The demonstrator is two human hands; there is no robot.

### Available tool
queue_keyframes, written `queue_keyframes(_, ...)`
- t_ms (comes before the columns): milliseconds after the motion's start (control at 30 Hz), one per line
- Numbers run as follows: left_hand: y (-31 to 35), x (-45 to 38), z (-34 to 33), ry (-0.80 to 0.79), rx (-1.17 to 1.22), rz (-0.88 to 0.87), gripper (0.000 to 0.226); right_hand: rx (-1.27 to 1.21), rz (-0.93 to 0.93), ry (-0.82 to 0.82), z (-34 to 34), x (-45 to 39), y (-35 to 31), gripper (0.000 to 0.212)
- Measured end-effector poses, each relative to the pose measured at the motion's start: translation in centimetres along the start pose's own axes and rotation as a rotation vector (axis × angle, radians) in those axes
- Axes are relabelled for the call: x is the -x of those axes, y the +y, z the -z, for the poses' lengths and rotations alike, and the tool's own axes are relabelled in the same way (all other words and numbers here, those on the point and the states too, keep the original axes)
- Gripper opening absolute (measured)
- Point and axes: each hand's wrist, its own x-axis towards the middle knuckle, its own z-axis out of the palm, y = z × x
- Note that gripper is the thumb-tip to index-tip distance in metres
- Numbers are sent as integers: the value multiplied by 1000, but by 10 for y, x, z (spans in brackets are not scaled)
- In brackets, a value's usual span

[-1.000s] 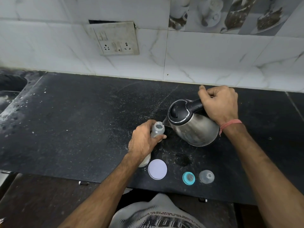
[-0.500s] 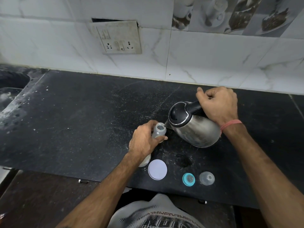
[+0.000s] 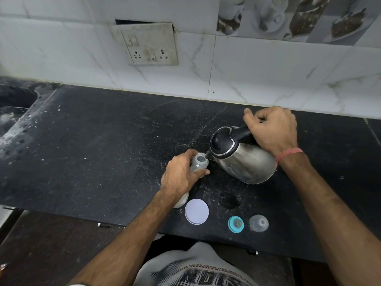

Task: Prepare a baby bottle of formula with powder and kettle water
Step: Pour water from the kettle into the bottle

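While the kettle [image 3: 243, 154] looks about the same as it did a second ago, there's a small shift worth noting: the spout now sits right at the rim of the baby bottle [image 3: 199, 164], where a second back it was only just beside the bottle's mouth. The kettle is tipped over to the left, so I'd guess water is going in or about to, though I can't actually make out a stream. That would put us on the water step.

Right hand [image 3: 272, 132] is wrapped tight around the black kettle handle, right of centre. Left hand [image 3: 181, 178] is curled around the bottle body, holding it upright near the middle of the frame, thumb on the near side. The bottle hasn't moved on the bench [image 3: 103, 151] that I can see.

Count of stuff:
- one kettle, steel with a black lid
- one bottle, open at the top
- one white round lid [image 3: 196, 211] lying flat in the lower middle, just right of the left wrist
- one teal collar ring [image 3: 235, 223] to the right of it
- one clear cap [image 3: 259, 223] just beside that ring
- one white thing [image 3: 181, 201] poking out under the left wrist, mostly hidden, can't tell what it is
- one socket plate [image 3: 150, 44] on the tiled wall, upper middle

Collar and cap are off, so closing up isn't done yet.
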Motion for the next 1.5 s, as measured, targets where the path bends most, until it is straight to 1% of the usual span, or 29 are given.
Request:
queue_keyframes(467, -3, -2, -2, -4, -35, 7, 65, 28, -19, -33, 3, -1, -8, 66)
queue_keyframes(667, -5, -3, -4, -2, -43, -10, 61, 42, -12, -31, 3, -1, -8, 68)
queue_keyframes(867, -8, -4, -6, -15, -54, -30, 64, 46, -1, -41, 4, -1, -9, 67)
queue_keyframes(1167, -4, -3, -2, -18, -102, -31, 57, 44, 17, -57, 3, -2, -8, 67)
queue_keyframes(1500, -5, -1, -2, -34, -75, -16, 57, 98, 24, -70, 2, -5, -12, 67)
